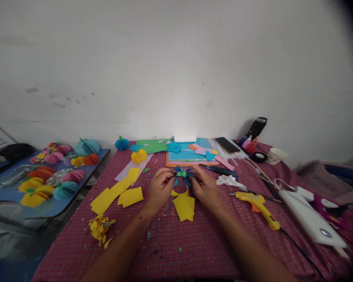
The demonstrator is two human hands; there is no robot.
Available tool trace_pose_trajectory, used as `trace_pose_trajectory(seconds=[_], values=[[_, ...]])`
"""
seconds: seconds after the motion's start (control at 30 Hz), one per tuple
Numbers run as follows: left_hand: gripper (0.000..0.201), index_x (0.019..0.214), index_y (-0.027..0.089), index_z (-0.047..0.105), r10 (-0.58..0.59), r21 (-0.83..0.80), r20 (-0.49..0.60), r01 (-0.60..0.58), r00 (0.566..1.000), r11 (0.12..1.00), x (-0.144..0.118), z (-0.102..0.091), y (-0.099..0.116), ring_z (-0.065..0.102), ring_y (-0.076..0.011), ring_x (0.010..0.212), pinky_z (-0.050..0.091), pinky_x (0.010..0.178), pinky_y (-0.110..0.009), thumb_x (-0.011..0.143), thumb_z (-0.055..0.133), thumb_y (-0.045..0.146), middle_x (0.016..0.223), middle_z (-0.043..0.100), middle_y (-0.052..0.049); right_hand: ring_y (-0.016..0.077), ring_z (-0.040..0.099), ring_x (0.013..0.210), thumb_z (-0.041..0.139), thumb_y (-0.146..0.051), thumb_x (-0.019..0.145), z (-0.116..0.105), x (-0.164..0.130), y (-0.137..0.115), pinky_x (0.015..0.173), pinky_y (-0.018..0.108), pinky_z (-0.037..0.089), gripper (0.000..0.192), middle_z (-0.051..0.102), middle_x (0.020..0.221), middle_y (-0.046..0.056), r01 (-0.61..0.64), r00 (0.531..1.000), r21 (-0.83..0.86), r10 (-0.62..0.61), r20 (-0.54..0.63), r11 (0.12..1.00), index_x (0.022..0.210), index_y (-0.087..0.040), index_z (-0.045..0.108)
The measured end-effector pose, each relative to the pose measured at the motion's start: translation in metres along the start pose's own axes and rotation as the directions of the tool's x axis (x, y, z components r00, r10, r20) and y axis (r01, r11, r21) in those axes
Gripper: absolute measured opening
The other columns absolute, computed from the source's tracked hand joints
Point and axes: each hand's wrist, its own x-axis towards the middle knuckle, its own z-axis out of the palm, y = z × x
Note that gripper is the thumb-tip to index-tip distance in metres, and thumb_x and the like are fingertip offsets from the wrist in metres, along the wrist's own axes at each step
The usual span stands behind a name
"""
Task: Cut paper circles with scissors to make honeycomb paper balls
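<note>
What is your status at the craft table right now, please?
Left hand and right hand both pinching blue spiky paper flower. Yellow paper piece lies just below. Glue gun to the right, untouched.

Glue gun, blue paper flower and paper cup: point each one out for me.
glue gun (257, 203), head view, on its yellow body.
blue paper flower (182, 173), head view, on its green centre.
paper cup (275, 156), head view, on its white side.
</note>
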Motion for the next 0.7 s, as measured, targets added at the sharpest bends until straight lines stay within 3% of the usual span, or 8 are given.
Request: trace_pose_trajectory(seconds=[0.7], values=[[0.008, 0.084, 0.021, 0.067, -0.001, 0.002, 0.005, 0.001, 1.0, 1.0, -0.0007, 0.0005, -0.0021, 0.062, -0.0169, 0.091, 0.051, 0.078, -0.029, 0.083, 0.063, 0.015, 0.097, 0.065, -0.006, 0.0214, 0.072, 0.092, 0.059, -0.019, 0.088, -0.0008, -0.0002, -0.0006, 0.082, 0.035, 0.059, 0.049, 0.073, 0.109, 0.004, -0.007, 1.0, 0.0, 0.007, -0.013, 1.0, 0.136, -0.028, 0.053]])
